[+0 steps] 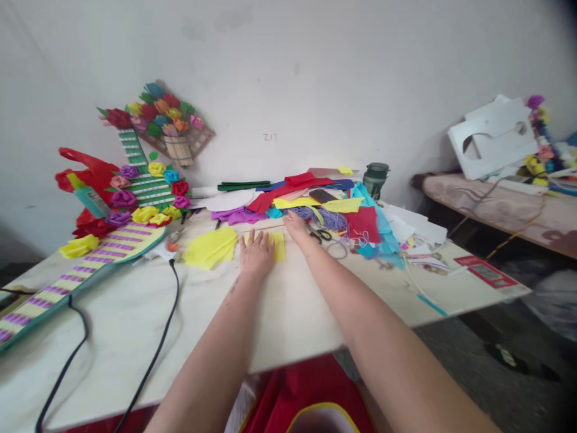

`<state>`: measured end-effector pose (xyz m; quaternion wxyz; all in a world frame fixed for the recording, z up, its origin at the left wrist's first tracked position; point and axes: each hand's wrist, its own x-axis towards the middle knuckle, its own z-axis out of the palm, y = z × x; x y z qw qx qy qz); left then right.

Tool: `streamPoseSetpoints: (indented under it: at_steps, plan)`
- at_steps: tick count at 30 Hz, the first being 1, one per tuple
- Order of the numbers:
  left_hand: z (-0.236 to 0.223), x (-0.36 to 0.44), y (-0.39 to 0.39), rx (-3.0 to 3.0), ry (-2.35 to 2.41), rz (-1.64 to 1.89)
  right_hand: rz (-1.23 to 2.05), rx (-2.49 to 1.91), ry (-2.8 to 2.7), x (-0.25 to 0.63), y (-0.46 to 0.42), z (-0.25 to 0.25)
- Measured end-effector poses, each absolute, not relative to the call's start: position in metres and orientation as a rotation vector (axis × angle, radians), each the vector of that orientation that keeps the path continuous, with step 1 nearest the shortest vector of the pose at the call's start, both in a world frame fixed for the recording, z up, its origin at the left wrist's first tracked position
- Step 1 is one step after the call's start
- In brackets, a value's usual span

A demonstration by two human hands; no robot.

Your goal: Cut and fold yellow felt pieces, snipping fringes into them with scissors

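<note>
Near the middle of the bench (216, 337), the yellow sheet (279, 248) lies under your left hand (256, 257), with a strip of it showing to the right of the fingers and a smaller bit to their left. Your left hand is released: palm down, fingers spread and pointing to the far side, pressing on the sheet without closing on it. Much of the sheet is covered, so you cannot tell which way its long axis runs. Your right hand (295, 225) is farther out, to the far right of the sheet and apart from it, so your left is clearly the nearer of the two. Past the left fingertips a thin stick (265, 227) runs left to right, crosswise to your fingers, and its right end comes up to the right fingertips. Those fingers are bent close together; whether they grasp the stick or only rest by it, you cannot tell. To the right of that hand lie the scissors (323, 234), nearer to it than to your left, with purple yarn (331, 219) just beyond them. Left of your left hand, the yellow stack (210, 248) sits close by, slanting from near left to far right.
</note>
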<state>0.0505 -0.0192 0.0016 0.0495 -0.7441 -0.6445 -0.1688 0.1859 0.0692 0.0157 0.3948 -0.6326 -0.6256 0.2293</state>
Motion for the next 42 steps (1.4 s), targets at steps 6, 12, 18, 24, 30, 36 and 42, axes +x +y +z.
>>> streamPoseSetpoints:
  at_steps: [6, 12, 18, 24, 30, 36, 42]
  plan:
    - [0.002, 0.049, -0.016, -2.241, -2.033, -0.589, 1.022, -1.347, -1.246, 0.183, 0.094, 0.023]
    - [0.003, 0.048, -0.016, -2.216, -2.074, -0.625, 1.319, -1.16, -0.945, 0.184, 0.109, 0.026]
    - [-0.004, 0.052, -0.011, -2.21, -1.983, -0.544, 1.391, -1.001, -0.704, 0.184, 0.115, 0.031]
    - [-0.001, 0.054, 0.0, -2.314, -1.96, -0.491, 1.371, -0.92, -0.615, 0.184, 0.1, 0.037]
    - [0.019, 0.049, 0.013, -2.145, -2.317, -1.737, 1.382, -0.825, -0.594, 0.176, 0.077, 0.032]
    - [0.015, 0.04, 0.016, -1.536, -2.266, -3.46, 1.201, -0.925, -0.512, 0.164, 0.054, 0.029]
    - [0.014, 0.042, 0.008, -1.473, -2.114, -3.683, 1.085, -0.884, -0.551, 0.16, 0.04, 0.035]
